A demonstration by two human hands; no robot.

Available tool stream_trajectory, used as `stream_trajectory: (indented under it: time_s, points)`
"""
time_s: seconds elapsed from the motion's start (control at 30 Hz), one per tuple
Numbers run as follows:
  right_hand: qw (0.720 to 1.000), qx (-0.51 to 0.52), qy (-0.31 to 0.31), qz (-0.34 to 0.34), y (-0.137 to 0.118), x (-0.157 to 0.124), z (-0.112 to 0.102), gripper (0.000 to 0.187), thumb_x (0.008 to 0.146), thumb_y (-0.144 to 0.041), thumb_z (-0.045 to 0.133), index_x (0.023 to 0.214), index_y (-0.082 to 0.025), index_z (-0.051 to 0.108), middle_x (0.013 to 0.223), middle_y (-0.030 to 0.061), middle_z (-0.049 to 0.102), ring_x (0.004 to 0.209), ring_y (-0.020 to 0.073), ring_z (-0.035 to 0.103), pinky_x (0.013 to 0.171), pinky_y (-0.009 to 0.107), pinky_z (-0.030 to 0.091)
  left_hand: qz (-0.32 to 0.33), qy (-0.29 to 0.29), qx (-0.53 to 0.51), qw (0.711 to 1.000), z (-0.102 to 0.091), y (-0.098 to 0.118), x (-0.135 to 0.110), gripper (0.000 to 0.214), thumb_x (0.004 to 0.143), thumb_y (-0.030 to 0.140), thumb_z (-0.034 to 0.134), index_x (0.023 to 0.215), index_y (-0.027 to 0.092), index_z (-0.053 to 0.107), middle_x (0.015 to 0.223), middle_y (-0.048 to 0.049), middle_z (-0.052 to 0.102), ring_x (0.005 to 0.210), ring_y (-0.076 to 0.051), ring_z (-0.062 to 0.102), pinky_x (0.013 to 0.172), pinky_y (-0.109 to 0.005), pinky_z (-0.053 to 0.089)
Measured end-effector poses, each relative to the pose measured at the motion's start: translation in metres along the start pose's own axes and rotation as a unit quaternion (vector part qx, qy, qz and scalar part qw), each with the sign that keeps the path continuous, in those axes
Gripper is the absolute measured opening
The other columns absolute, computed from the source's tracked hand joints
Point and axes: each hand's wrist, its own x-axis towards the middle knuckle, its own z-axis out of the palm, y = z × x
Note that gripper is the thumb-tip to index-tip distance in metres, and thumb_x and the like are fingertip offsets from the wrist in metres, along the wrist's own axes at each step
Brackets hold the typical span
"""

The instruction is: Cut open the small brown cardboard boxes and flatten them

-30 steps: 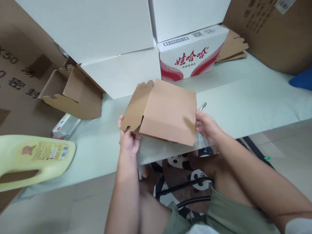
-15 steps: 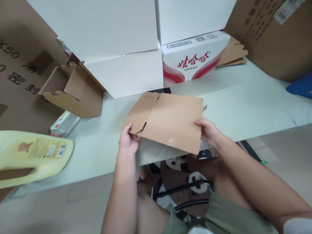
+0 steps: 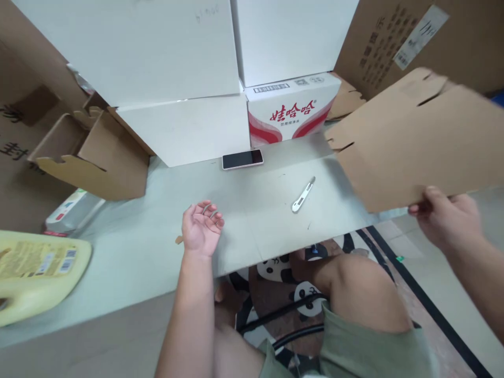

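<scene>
My right hand grips the lower edge of a flat, folded cardboard box, thumb on the near face, held up over the right side of the table. Slots show along the cardboard's left and upper edges. My left hand is open, palm up with fingers loosely curled, and holds nothing. Close beside it on the table lies a small brown cardboard scrap. A white utility knife rests on the table between my hands. Behind it is a smartphone, lying screen up.
White boxes and a red-and-white water carton line the back of the table. At left stand an open cardboard box, a clear plastic container and a yellow jug. Flat cardboard lies behind the carton.
The folded cardboard has swung from the middle to the right in my right hand. My left hand has let go of it. The phone and utility knife are now uncovered.
</scene>
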Motion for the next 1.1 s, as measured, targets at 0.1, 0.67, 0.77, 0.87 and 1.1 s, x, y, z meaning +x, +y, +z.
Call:
stream_trajectory:
  time_s: [0.1, 0.67, 0.77, 0.87, 1.1]
  points:
    - [0.997, -0.060, 0.015, -0.050, -0.018, 0.047, 0.019, 0.017, 0.084, -0.021, 0.061, 0.068, -0.025, 0.057, 0.066, -0.0003, 0.053, 0.050, 0.0121, 0.046, 0.050, 0.033, 0.038, 0.001, -0.004, 0.006, 1.000, 0.000, -0.004, 0.003, 0.027, 0.071, 0.042, 0.065, 0.080, 0.018, 0.062, 0.068, 0.0022, 0.063, 0.051, -0.011, 0.063, 0.048, -0.021, 0.051]
    - [0.699, -0.457, -0.517, -0.188, 0.025, -0.026, 0.144, 0.046, 0.093, -0.041, 0.056, 0.136, -0.025, 0.060, 0.075, 0.0025, 0.073, 0.073, 0.0230, 0.067, 0.066, 0.032, 0.043, 0.016, -0.021, 0.001, 1.000, 0.004, 0.000, 0.016, 0.027, 0.066, 0.042, 0.070, 0.074, 0.018, 0.061, 0.064, 0.0017, 0.057, 0.052, -0.011, 0.057, 0.048, -0.022, 0.048]
    - [0.656, -0.507, -0.507, -0.233, 0.027, -0.043, 0.146, 0.037, 0.096, -0.045, 0.048, 0.121, -0.026, 0.068, 0.083, 0.0062, 0.076, 0.081, 0.0264, 0.068, 0.064, 0.032, 0.039, 0.038, -0.010, -0.010, 0.999, 0.000, 0.004, 0.007, 0.029, 0.069, 0.046, 0.068, 0.073, 0.018, 0.060, 0.064, 0.0022, 0.055, 0.052, -0.011, 0.056, 0.048, -0.022, 0.047]
    - [0.672, -0.506, -0.474, -0.259, 0.024, -0.045, 0.149, 0.026, 0.092, -0.045, 0.050, 0.092, -0.024, 0.067, 0.074, 0.0059, 0.072, 0.072, 0.0247, 0.065, 0.063, 0.032, 0.038, 0.075, 0.008, -0.039, 0.996, -0.011, 0.015, -0.004, 0.029, 0.072, 0.047, 0.065, 0.072, 0.019, 0.059, 0.063, 0.0029, 0.052, 0.051, -0.011, 0.053, 0.048, -0.022, 0.044]
    - [0.824, -0.198, -0.517, -0.120, 0.011, -0.081, 0.193, 0.045, 0.079, -0.046, 0.063, 0.113, -0.027, 0.042, 0.078, -0.0015, 0.067, 0.061, 0.0182, 0.062, 0.064, 0.034, 0.049, 0.120, 0.019, -0.107, 0.987, -0.050, 0.048, -0.026, 0.027, 0.074, 0.046, 0.063, 0.073, 0.020, 0.058, 0.063, 0.0039, 0.048, 0.050, -0.009, 0.050, 0.050, -0.022, 0.041]
